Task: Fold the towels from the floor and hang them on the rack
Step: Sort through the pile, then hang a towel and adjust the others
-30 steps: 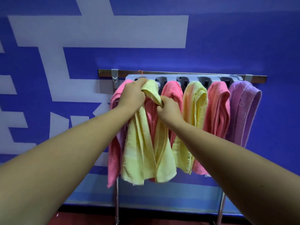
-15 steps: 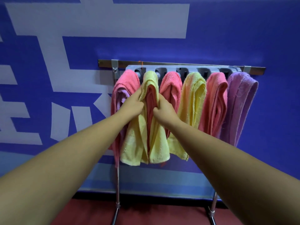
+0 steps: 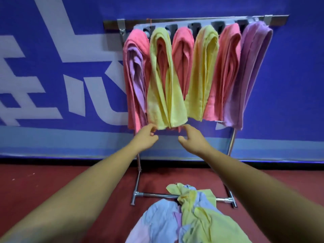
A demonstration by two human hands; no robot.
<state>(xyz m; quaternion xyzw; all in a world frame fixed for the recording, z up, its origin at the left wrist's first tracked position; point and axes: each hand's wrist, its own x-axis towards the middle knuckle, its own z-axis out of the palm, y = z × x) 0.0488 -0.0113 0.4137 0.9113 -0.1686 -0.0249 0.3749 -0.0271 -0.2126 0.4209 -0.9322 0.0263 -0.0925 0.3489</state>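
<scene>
both arms outstretched, left hand, right hand, fingers loose

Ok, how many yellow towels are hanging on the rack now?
2. The left yellow towel hangs second from the left on the rack; the right yellow towel hangs fourth. More could be hidden under other towels.

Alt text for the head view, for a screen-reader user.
A person's left hand and right hand, both open, are at the bottom hem of a yellow towel hung on a rack beside other towels, pink, yellow and purple. A pile of unfolded towels lies on the red floor below.
</scene>
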